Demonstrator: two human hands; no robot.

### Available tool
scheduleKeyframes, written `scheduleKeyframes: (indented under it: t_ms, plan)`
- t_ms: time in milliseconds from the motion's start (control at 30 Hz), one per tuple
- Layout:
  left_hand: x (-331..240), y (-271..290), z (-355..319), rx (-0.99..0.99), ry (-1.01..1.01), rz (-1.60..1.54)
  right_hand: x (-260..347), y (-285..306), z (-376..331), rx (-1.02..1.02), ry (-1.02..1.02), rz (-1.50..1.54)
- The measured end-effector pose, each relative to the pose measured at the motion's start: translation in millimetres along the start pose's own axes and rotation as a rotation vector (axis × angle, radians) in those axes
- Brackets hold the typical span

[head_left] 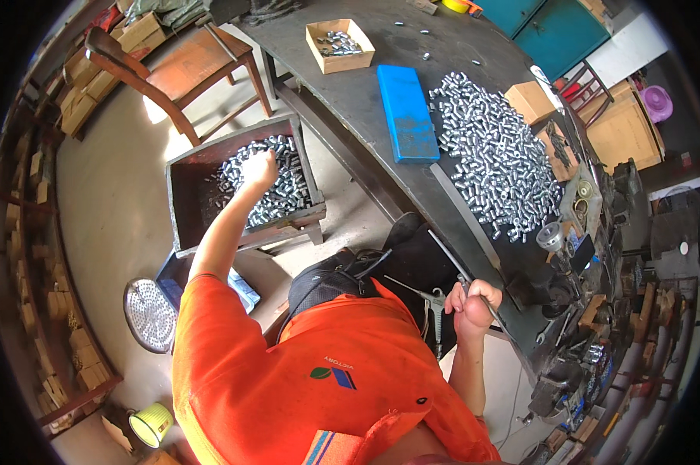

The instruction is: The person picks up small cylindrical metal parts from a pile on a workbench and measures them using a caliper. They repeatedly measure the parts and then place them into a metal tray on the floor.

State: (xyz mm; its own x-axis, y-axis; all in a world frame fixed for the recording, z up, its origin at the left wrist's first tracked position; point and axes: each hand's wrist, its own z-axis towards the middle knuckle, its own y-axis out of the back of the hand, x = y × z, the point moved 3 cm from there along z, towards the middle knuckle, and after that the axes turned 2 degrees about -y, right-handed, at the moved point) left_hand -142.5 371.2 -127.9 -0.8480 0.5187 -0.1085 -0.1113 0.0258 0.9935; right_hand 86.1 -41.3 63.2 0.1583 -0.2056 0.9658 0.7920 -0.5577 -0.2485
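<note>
My left hand (260,169) is down in a dark wooden bin (186,218) on my left, over a heap of small shiny metal cylinders (284,198). Its fingers look curled among the pieces; what they grip, if anything, is hidden. At the table's near edge, my right hand (474,304) is closed around a thin dark metal rod (448,253), which slants up and leftward out of the fist. Beyond that hand, a large pile of similar metal cylinders (489,155) covers part of the dark work table (334,101).
A blue rectangular block (409,114) lies beside the pile, with a flat metal bar (466,215) along its near side. Farther back stands a small wooden box (340,46) of metal parts. Tools and a wrench (548,329) clutter the right. A wooden chair (181,77) stands behind the bin.
</note>
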Motion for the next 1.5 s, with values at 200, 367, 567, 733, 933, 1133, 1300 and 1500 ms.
scheduleKeyframes:
  t_ms: [200, 367, 567, 733, 933, 1133, 1300, 1500]
  plan:
    - [1.1, 3.2, 2.8, -0.032, -0.047, 0.008, -3.2, 5.5, -6.0, -0.038, -0.048, 0.004]
    - [-17.2, 55.4, -15.0, 0.072, 0.052, -0.914, -9.7, 9.7, -9.8, 0.005, -0.06, 0.007]
    - [-168.6, 148.7, -91.5, 0.533, -0.261, -1.841, -12.5, 10.4, -7.1, 0.036, -0.026, -0.24]
    - [-255.9, 146.9, -139.1, 1.136, -0.295, -2.093, 12.1, 2.8, -0.9, 0.135, 0.187, -0.523]
    - [-285.3, 142.1, -156.3, 1.213, -0.248, -1.939, 19.6, 7.8, -4.8, 0.062, 0.19, -0.541]
    - [-293.1, 160.1, -152.4, 0.912, -0.504, -1.582, 19.4, 8.0, -4.8, 0.064, 0.273, -0.654]
    - [-298.2, 166.2, -155.5, 0.783, -0.7, -1.451, 12.2, 13.4, -7.9, -0.01, 0.253, -0.638]
    - [-305.6, 157.6, -157.3, 0.954, -0.585, -1.649, 1.1, 18.8, -10.3, -0.127, 0.066, -0.432]
